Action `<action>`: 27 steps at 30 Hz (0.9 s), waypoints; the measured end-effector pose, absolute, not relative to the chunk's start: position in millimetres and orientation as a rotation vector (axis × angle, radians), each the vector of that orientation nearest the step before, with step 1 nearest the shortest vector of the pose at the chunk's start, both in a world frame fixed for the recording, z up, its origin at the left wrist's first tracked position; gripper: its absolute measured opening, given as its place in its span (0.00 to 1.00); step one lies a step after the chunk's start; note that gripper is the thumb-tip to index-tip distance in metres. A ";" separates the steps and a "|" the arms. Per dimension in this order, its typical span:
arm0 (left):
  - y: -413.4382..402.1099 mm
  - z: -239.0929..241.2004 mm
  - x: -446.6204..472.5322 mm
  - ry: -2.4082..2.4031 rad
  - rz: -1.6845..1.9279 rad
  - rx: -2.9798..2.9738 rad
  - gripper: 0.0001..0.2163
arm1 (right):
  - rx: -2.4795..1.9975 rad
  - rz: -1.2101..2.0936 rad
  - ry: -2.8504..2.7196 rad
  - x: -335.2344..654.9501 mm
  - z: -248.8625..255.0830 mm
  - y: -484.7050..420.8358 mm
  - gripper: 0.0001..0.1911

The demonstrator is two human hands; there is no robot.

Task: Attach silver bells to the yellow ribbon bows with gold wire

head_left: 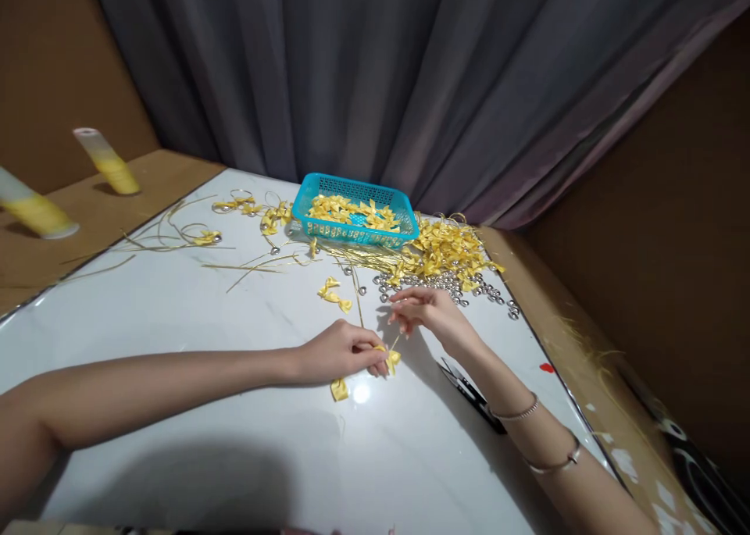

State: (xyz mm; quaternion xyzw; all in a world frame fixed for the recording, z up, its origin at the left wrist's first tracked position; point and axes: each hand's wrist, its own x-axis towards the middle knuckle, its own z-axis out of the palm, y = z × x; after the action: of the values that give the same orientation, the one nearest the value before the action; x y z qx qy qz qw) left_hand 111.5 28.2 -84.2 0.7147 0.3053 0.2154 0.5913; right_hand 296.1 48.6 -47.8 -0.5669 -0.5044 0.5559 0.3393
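Note:
Low over the white table, my left hand [355,353] is closed, pinching a small yellow ribbon bow [393,361] between thumb and fingers. From that bow a thin gold cord [396,339] runs up to the fingertips of my right hand [430,314], which are closed on it. Another gold cord [358,304] stretches from behind my left hand toward the back. Just below my left wrist lies a loose yellow bow [339,390]; two or so more bows [335,294] rest beyond the hand. Under my right forearm are black-handled scissors [469,394], partly covered.
A teal basket [303,199] holding yellow bows stands at the back. To its right are a heap of yellow bows [448,246] and scattered silver rings [404,285]. Gold cords [176,234] lie at left, near two yellow-and-white cylinders [114,168]. A grey curtain [351,74] hangs behind.

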 end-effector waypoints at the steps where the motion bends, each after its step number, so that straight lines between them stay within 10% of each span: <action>1: 28.2 -84.3 111.3 0.706 0.505 1.664 0.10 | -1.497 1.440 -1.328 291.6 -46.8 54.5 0.06; 27: 31.6 -89.0 110.4 0.599 0.457 1.701 0.10 | -1.271 1.374 -1.518 309.8 -73.4 54.3 0.12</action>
State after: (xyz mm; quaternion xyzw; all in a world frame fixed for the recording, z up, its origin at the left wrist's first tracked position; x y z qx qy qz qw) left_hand 110.4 31.6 -89.0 0.7330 0.2582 0.1971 0.5977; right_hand 309.8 54.3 -73.4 -0.4926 -0.5882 0.5325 0.3575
